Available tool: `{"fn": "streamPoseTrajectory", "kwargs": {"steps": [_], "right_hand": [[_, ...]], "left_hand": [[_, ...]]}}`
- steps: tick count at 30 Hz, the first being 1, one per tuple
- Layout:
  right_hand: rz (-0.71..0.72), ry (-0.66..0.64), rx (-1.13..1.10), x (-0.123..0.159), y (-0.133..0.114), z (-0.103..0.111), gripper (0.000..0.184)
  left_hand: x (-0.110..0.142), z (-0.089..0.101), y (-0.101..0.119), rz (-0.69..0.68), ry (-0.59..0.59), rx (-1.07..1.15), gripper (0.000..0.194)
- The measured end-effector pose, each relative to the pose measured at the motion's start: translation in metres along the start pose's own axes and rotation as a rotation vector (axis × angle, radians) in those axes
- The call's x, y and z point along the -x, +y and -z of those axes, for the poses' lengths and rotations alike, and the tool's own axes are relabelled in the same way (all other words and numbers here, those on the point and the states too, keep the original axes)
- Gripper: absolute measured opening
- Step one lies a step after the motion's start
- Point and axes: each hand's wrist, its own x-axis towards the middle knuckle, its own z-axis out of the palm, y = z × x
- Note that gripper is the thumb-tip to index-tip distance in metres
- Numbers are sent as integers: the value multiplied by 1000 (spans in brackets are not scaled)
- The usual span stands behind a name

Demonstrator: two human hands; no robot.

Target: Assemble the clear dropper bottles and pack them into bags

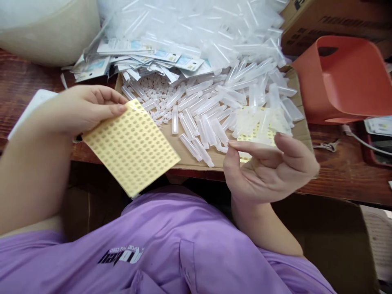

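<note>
My left hand grips a yellow sticker sheet by its upper corner, thumb on top. Rows of small round printed stickers cover the sheet, which hangs tilted over the table's front edge. To the right, my right hand has thumb and forefinger pinched together, the other fingers curled; whatever is between the tips is too small to make out. Translucent plastic tubes lie loose on the cardboard between the hands. Behind the right hand, a second yellow sticker sheet lies partly under tubes and clear film.
Tiny white plastic pieces and stacked printed cards lie behind the tubes, before a big heap of more tubes. An orange-red bin, a carton and scissors are rightward. A pale round container stands back left.
</note>
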Motion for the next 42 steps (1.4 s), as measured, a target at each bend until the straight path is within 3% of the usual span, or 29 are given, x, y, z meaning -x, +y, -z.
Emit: {"fn": "streamPoseTrajectory", "kwargs": {"steps": [2, 5, 9, 12, 16, 19, 24, 29, 35, 42], "right_hand": [[-1, -3, -11, 3, 3, 1, 73], [-27, -13, -37, 8, 5, 1, 75], [-35, -29, -45, 10, 7, 1, 76], [-32, -65, -26, 8, 8, 2, 79], [-45, -61, -13, 8, 7, 2, 79], [-65, -43, -11, 8, 5, 1, 79], [-90, -35, -50, 6, 3, 0, 78], [-85, 13, -101, -3, -1, 0, 80], [-1, -86, -214, -12, -12, 1, 80], [52, -193, -128, -8, -14, 5, 80]], "left_hand": [[-23, 19, 1, -42, 21, -337, 37], [-47, 22, 6, -187, 61, -614, 34], [-53, -4, 12, -411, 128, -745, 47], [-47, -29, 14, -746, 217, -856, 35], [-49, -57, 15, -1223, 52, -1069, 27], [-57, -72, 16, -1389, -10, -1156, 22], [-62, -78, 17, -1402, -38, -1139, 21], [-24, -77, 22, -1413, 79, -754, 22], [39, -100, 20, -1149, 213, -350, 17], [50, -124, 7, -1034, 266, -162, 20]]}}
